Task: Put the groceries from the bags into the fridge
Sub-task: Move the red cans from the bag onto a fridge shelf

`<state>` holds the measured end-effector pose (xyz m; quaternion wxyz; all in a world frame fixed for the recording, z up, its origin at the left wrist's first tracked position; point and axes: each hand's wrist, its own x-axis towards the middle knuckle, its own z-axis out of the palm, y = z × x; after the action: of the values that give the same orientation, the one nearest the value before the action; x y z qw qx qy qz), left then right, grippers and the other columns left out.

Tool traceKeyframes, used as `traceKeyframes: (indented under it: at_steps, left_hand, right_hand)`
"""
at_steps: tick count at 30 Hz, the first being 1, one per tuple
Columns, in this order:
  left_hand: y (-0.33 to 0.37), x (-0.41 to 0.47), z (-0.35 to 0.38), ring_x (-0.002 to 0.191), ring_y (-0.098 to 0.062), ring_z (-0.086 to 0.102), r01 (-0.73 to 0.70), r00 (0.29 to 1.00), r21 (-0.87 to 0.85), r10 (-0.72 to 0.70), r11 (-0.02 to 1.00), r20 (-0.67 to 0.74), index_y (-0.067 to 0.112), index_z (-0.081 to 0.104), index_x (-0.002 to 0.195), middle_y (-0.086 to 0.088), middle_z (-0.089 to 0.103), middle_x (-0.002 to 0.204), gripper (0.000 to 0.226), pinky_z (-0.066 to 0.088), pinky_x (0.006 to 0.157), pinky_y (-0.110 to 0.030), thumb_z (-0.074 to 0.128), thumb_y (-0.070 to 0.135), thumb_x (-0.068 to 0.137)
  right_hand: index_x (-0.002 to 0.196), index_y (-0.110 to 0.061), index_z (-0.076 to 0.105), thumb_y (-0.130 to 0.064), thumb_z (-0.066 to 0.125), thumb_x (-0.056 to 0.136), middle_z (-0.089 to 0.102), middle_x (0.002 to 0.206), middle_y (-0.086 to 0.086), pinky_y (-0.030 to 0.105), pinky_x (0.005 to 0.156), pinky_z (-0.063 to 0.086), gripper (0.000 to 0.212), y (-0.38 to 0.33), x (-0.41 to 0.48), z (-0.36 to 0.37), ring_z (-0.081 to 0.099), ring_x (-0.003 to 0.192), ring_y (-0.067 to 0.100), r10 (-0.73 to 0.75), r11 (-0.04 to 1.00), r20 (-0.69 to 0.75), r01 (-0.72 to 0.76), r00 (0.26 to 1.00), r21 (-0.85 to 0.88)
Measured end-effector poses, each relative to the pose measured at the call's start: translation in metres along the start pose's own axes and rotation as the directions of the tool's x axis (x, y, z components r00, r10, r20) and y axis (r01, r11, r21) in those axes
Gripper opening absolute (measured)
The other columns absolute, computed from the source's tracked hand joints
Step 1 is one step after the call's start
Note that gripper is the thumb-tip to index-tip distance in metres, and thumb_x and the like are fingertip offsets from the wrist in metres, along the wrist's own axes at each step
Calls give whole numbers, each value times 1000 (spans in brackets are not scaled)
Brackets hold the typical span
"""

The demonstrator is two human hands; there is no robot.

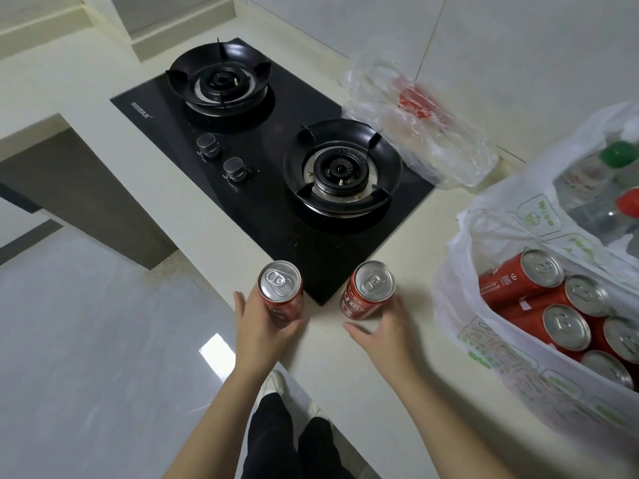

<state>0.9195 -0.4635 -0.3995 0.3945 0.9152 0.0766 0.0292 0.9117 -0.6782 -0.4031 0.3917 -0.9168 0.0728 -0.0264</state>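
A pale counter (221,233) carries a black two-burner gas hob (262,188). At the right, a white plastic bag (501,323) lies open, packed with red cans (539,305); behind it a second bag (587,174) seems to hold bottles, though they are blurred. A crumpled clear bag (415,122) lies beside the hob. The left hand (266,326) is wrapped around one red can (280,292). The right hand (383,333) curls around another can (368,290), thumb spread away from it.
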Motion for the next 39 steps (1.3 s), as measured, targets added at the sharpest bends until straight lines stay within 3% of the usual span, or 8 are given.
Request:
traceKeyframes:
  at_steps: [9, 12, 15, 19, 26, 32, 35, 39]
  left_hand:
    - [4, 2, 5, 113, 20, 29, 34, 999, -49, -35, 998, -25, 22, 63, 103, 23, 57, 93, 42, 36, 105, -56, 83, 29, 67]
    - [9, -3, 0, 117, -10, 47, 115, 993, -168, -119, 979, -11, 36, 55, 108, 16, 60, 102, 50, 45, 95, -27, 83, 25, 68]
    - [25, -5, -13, 96, -3, 62, 143, 985, -304, -165, 942, -47, 25, 56, 115, 8, 66, 103, 53, 43, 73, -5, 83, 16, 71]
    - [57, 5, -51, 89, -3, 62, 39, 983, -417, -109, 908, -147, 15, 53, 117, 5, 67, 100, 51, 46, 74, -9, 81, 16, 74]
    - [97, 4, -156, 111, -13, 61, -100, 927, -598, -144, 795, -346, 26, 36, 137, 4, 61, 122, 77, 54, 87, -26, 79, 29, 73]
    - [73, -35, -261, 102, -7, 63, -240, 824, -648, -201, 723, -530, 45, 43, 121, 14, 63, 110, 66, 55, 75, -18, 78, 36, 65]
    - [48, -63, -314, 104, -25, 65, -248, 773, -631, -243, 735, -587, 30, 45, 131, 0, 64, 114, 71, 60, 76, -32, 78, 35, 68]
    - [14, -109, -381, 101, -30, 65, -233, 657, -576, -309, 784, -687, 21, 43, 134, -6, 63, 116, 74, 56, 65, -25, 75, 36, 69]
  right_hand:
    - [91, -10, 64, -39, 84, 60, 55, 86, -2, 36, 72, 54, 47, -3, 11, 7, 62, 79, 31, -117, 992, -151, 108, 982, -67]
    - [95, -16, 62, -34, 83, 60, 55, 85, -7, 37, 71, 53, 45, -5, 10, 9, 63, 81, 26, -44, 994, -104, 54, 994, 97]
    - [106, -24, 58, -31, 83, 59, 68, 94, -1, 40, 80, 56, 53, -28, 10, 3, 68, 88, 14, 73, 939, -29, -59, 997, 338]
    - [108, -44, 52, -22, 84, 63, 71, 98, -14, 30, 85, 54, 59, -84, 18, -17, 69, 94, 7, 12, 874, -3, -9, 1000, 486]
    - [118, -31, 44, -1, 73, 82, 59, 102, -16, 14, 82, 52, 55, -207, 23, -42, 62, 91, -11, -160, 711, 45, 84, 986, 698]
    - [117, -28, 55, -25, 80, 67, 68, 95, -6, 29, 67, 51, 56, -300, -6, -15, 64, 80, 11, -330, 548, 113, 92, 937, 832]
    - [120, -38, 53, -29, 79, 67, 66, 102, -5, 29, 65, 55, 60, -353, -35, 12, 68, 89, 20, -446, 501, 197, 61, 873, 864]
    - [126, -33, 50, -29, 75, 73, 66, 103, -3, 32, 65, 57, 59, -422, -84, 52, 70, 91, 24, -600, 469, 289, 35, 746, 883]
